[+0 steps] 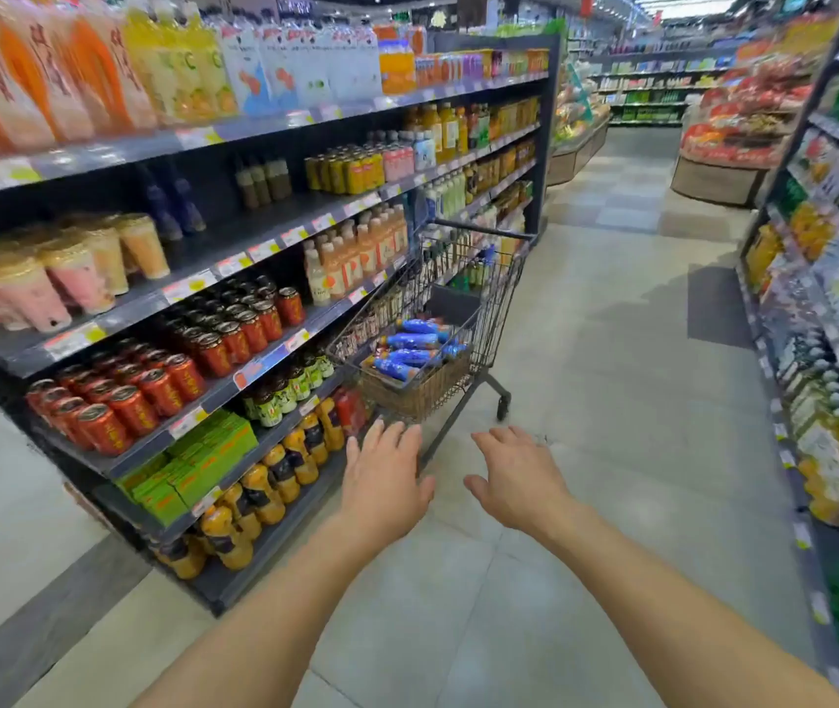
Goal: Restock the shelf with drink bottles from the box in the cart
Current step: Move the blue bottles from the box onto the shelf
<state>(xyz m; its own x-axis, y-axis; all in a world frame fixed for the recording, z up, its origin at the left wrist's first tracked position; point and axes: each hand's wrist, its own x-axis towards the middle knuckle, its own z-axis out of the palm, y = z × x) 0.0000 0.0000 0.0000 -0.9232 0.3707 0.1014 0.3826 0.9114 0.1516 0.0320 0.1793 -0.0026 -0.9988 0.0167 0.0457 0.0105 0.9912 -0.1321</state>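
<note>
Bottles (417, 342) with blue wrappers are seen lying on their sides in a brown box (422, 393), which is set in the basket of the cart (479, 298). The cart is parked close against the shelf (233, 232), presumably so that stock can be passed across with a short reach. On the near side of the cart, the left hand (387, 482) and right hand (517, 477) are stretched toward it with fingers spread; each grip is open and nothing is held. A thinly filled stretch of shelf up and left of the cart, where a few dark blue bottles (175, 206) stand, is judged the likely gap to be filled.
</note>
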